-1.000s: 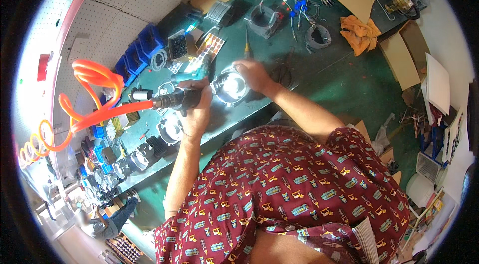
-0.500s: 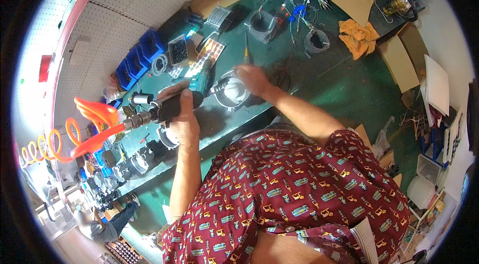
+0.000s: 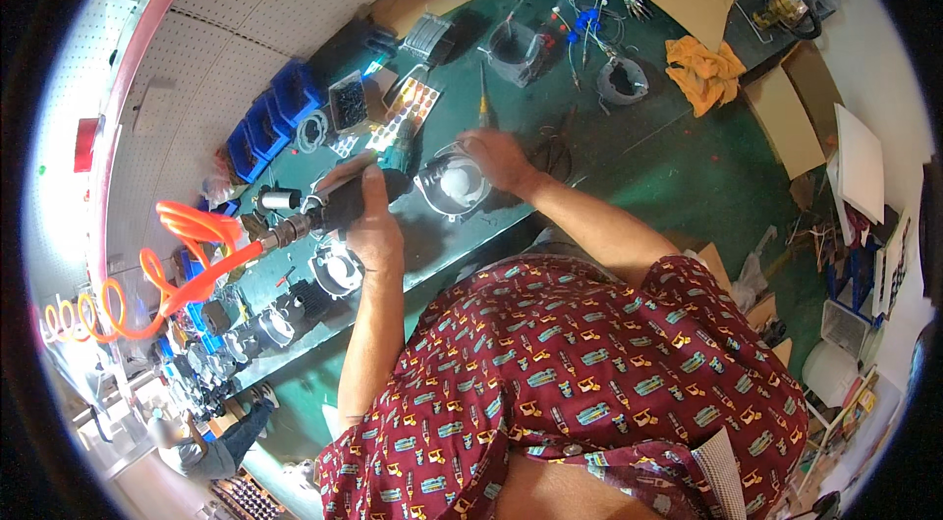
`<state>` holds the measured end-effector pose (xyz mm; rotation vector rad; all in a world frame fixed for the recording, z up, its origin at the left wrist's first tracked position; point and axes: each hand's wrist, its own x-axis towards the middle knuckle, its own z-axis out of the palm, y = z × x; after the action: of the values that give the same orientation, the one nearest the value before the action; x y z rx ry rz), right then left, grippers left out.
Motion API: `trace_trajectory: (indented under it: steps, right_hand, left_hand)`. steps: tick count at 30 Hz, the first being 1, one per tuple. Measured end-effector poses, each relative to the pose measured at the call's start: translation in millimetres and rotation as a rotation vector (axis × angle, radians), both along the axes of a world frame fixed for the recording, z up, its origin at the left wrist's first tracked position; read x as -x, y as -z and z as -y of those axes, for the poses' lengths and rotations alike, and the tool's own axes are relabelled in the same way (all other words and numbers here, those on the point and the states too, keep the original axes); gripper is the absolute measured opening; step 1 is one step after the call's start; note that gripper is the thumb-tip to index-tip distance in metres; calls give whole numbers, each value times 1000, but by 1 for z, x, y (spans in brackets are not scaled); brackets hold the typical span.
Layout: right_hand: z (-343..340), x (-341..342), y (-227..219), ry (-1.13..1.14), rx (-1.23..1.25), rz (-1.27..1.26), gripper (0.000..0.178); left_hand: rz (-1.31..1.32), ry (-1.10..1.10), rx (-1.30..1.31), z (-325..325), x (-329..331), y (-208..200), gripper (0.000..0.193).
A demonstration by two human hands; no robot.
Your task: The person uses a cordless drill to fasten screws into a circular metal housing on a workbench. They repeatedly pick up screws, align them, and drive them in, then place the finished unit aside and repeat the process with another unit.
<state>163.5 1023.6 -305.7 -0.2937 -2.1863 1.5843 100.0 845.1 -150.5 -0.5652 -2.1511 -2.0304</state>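
My left hand (image 3: 373,225) is wrapped around a black air tool (image 3: 346,204), with an orange coiled hose (image 3: 211,274) joined to its left end by a metal coupling. The tool's right end is beside a round silver metal housing (image 3: 432,188) with a white domed inside; I cannot tell whether they touch. On the housing's upper right rim my right hand (image 3: 499,161) is closed, keeping it on the green bench. Behind the tool lies a teal power tool (image 3: 395,155), partly hidden. A yellow-handled screwdriver (image 3: 484,109) lies just beyond my right hand.
More round housings (image 3: 336,270) line the bench's near edge at left. Blue bins (image 3: 265,130), a box of small black parts (image 3: 348,104) and a sticker sheet (image 3: 413,106) lie farther back. An orange cloth (image 3: 705,74) is at right. Another person (image 3: 201,451) is at far lower left.
My left hand has shifted slightly right with the air tool, drawing the hose along and uncovering more of the housing behind my wrist. My right hand stays on the rim.
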Motion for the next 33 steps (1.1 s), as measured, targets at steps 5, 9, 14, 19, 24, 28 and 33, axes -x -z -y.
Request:
trace_trajectory:
  steps: [5, 9, 14, 19, 24, 28, 33]
  right_hand:
    - [1, 0, -1, 0, -8, 7, 36]
    - [0, 3, 8, -17, -50, -26, 36]
    - [0, 4, 15, -34, -103, -36, 35]
    - [0, 5, 11, -62, -93, -71, 32]
    - [-1, 3, 8, -86, -19, -41, 31]
    - [2, -1, 3, -64, -48, -62, 32]
    - [2, 3, 18, -81, -169, -109, 32]
  left_hand:
    - [0, -11, -22, -4, -2, -1, 19]
    - [87, 63, 49, -16, -2, -14, 18]
    - [89, 253, 178, -36, 17, -26, 22]
    - [63, 237, 221, -33, 21, -18, 15]
    - [77, 186, 328, -30, 21, -19, 14]
    - [78, 209, 333, -32, 19, -22, 12]
    - [60, 286, 247, -36, 23, -15, 16]
